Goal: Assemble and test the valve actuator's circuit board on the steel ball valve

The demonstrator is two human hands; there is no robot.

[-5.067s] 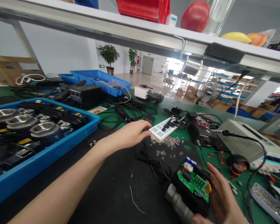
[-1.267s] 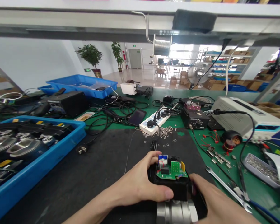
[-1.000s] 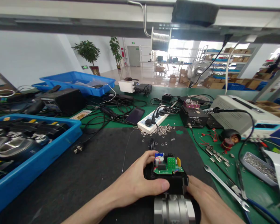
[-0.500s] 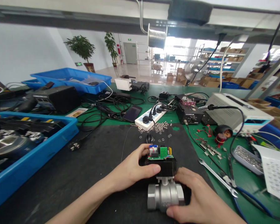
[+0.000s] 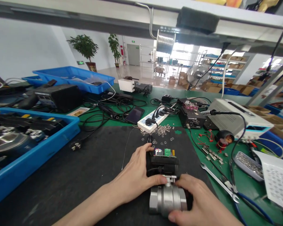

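Valve [image 5: 167, 199]: between my two hands, directly under the black box [image 5: 165, 164].
Left hand [image 5: 138, 171]: fingers half curled, holding the box's left side, thumb at the valve's neck.
Right hand [image 5: 196, 194]: fingers part open, gripping the valve's right end.
Washers [image 5: 164, 129]: beyond my left fingertips.
Wrench [image 5: 219, 180]: right of my right fingers.

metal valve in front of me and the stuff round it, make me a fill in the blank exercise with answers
1. The left hand, beside the black housing, has its ____ near the top of the metal valve.
2. The small square circuit board above the housing is ____ in colour.
3. As the person sees it, the wrench lies to the ____ of the valve.
4. The power strip has a casing coloured mainly ____.

Missing words: thumb; green; right; white
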